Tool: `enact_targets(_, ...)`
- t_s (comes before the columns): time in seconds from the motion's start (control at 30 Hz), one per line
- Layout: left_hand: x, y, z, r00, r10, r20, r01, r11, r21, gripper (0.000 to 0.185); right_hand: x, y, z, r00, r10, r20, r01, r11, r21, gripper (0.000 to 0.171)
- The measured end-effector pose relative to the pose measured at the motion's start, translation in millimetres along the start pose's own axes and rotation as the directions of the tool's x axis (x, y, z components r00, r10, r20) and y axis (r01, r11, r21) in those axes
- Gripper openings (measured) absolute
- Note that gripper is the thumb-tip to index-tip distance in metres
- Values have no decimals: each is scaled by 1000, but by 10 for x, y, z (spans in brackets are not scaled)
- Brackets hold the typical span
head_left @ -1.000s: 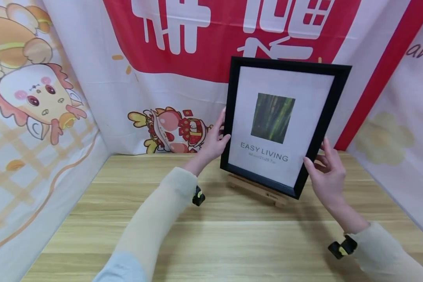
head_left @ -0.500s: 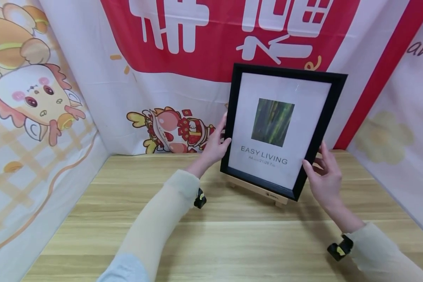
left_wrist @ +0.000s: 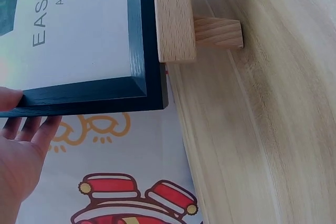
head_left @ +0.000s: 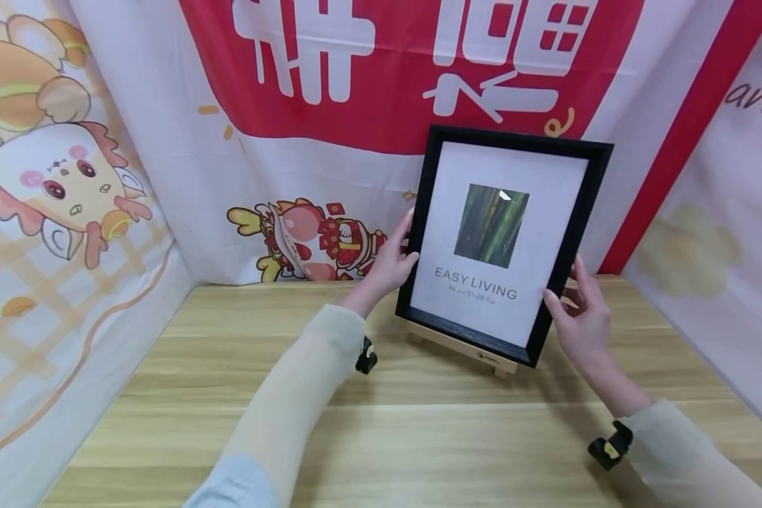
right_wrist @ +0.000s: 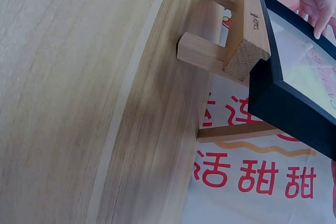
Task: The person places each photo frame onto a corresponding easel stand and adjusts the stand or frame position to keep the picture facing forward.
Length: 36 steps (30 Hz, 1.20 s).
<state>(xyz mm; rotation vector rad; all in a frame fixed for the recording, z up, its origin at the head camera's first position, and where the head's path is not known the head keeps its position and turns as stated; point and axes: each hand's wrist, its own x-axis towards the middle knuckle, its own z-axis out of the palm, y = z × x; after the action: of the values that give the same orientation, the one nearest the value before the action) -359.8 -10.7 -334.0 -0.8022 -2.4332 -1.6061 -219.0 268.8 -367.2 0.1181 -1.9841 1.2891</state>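
A black picture frame (head_left: 508,141) with a white mat, a green print and the words EASY LIVING stands tilted at the back of the table. Its bottom edge meets the ledge of a small wooden easel (head_left: 463,347). My left hand (head_left: 403,247) grips the frame's left edge, thumb on the front and fingers behind. My right hand (head_left: 565,289) holds the lower right edge the same way. The left wrist view shows the frame (left_wrist: 142,30) lying against the easel ledge (left_wrist: 173,19). In the right wrist view the frame's corner (right_wrist: 289,103) juts past the ledge end (right_wrist: 247,30).
The wooden table (head_left: 419,437) is walled in by printed cloth: a red and white banner (head_left: 355,77) behind, a cartoon panel (head_left: 57,183) on the left and a pale panel (head_left: 724,233) on the right. The easel stands close to the back wall.
Both hands have lowered the frame and set it more upright. Its bottom edge has come down from above the easel to the ledge.
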Motion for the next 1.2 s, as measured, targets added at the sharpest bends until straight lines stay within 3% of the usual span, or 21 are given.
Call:
enact_targets(0.23, -34, -51, 39, 999, -7, -45, 6, 1000, -27, 77, -3, 41, -14, 999, 5, 43, -3, 999, -47, 79)
enact_targets(0.47, -220, -239, 27, 997, -37, -67, 29, 993, -112, 75, -142, 18, -113, 970, 117, 212, -105, 992, -63, 85)
enact_targets(0.7, -519, -473, -56, 994, -84, 75, 97, 977, -189, 80, -525, 33, -157, 930, 238, 281, -238, 971, -35, 93)
enact_targets(0.93, -745, -667, -5, 965, -159, 209, 197, 964, -176, 94, -753, 43, -67, 889, 314, 334, -344, 938, 34, 100)
enact_targets(1.03, -782, -715, 52, 958, -154, 241, 200, 963, -180, 100, -790, 50, -8, 877, 331, 348, -367, 929, 44, 101)
enact_targets(1.2, -786, -716, 145, 967, -123, 223, 170, 963, -207, 105, -829, 52, 99, 879, 343, 331, -373, 928, 27, 104)
